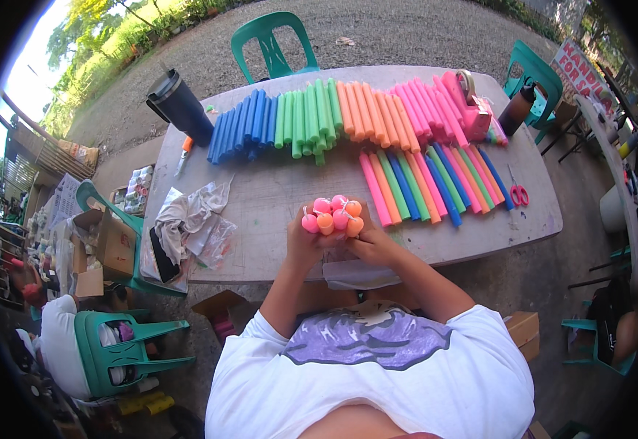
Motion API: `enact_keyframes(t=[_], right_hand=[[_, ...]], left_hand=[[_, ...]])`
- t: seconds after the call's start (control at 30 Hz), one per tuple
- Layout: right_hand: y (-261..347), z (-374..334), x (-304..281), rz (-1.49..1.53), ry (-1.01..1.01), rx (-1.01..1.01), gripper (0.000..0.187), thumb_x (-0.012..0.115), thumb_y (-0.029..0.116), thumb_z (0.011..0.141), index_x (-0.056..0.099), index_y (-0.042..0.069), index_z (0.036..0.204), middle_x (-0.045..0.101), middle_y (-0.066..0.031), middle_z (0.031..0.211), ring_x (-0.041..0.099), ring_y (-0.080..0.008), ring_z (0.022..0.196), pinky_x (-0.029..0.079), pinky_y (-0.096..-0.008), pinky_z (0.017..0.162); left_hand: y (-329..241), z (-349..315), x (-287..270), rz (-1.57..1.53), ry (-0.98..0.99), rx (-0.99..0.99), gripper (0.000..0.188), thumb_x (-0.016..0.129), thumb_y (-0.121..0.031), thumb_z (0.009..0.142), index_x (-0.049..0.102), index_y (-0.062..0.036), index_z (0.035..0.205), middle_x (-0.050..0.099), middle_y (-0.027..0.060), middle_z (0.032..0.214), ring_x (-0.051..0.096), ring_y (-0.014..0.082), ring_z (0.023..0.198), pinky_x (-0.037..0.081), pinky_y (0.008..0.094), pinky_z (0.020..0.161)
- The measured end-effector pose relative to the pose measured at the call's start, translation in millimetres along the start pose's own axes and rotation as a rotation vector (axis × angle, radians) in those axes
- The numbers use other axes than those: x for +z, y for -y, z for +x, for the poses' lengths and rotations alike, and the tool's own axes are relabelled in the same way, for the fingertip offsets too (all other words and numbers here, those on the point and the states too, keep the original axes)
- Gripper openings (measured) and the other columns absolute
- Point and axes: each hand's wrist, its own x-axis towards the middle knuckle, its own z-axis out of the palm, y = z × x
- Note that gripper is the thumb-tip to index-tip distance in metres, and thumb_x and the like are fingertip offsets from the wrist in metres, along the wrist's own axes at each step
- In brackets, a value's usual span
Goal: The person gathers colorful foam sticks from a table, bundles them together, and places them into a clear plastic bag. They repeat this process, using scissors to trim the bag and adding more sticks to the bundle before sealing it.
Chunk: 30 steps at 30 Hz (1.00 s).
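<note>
A bundle of pink and orange candles, wicks showing at the ends toward me, stands between my hands over the table's near edge. My left hand wraps its left side; my right hand closes round its right. Beyond them lie rows of blue candles, green candles, orange candles and pink candles. Closer on the right, a row of mixed-colour candles lies side by side. Scissors with red handles rest at that row's right end.
On the table are a dark tumbler, an orange-handled knife, a crumpled cloth, a dark flat object, a pink tape dispenser and a dark bottle. A green chair stands behind it; cardboard boxes sit left.
</note>
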Motion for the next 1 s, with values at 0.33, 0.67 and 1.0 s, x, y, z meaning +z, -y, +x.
enact_keyframes(t=[0.33,0.67,1.0], right_hand=[[5,1,1,0.039,-0.036,-0.030,0.065,0.059,0.004,0.086,0.026,0.008,0.141,0.038,-0.0153,0.131,0.042,-0.0282,0.126,0.033,-0.0394,0.108],[2,3,5,0.096,-0.064,0.037,0.061,0.058,0.004,0.086,0.029,0.007,0.140,0.042,-0.0160,0.127,0.046,-0.0286,0.122,0.038,-0.0380,0.104],[29,53,-70,0.039,-0.340,0.272,0.044,0.062,0.017,0.094,0.042,0.002,0.131,0.058,-0.0067,0.106,0.057,-0.0106,0.089,0.050,-0.0297,0.078]], left_hand=[[2,-1,2,0.099,-0.071,0.158,0.059,0.086,-0.037,0.070,0.059,-0.0048,0.111,0.069,0.0090,0.097,0.070,0.0226,0.085,0.055,0.0339,0.074],[-9,0,1,0.031,-0.015,0.038,0.051,0.079,-0.031,0.078,0.057,-0.0014,0.112,0.068,0.0111,0.102,0.069,0.0215,0.091,0.055,0.0334,0.079],[-14,1,10,-0.399,-0.093,0.144,0.027,0.065,-0.003,0.083,0.056,0.0029,0.108,0.065,0.0149,0.105,0.067,0.0255,0.102,0.053,0.0391,0.093]])
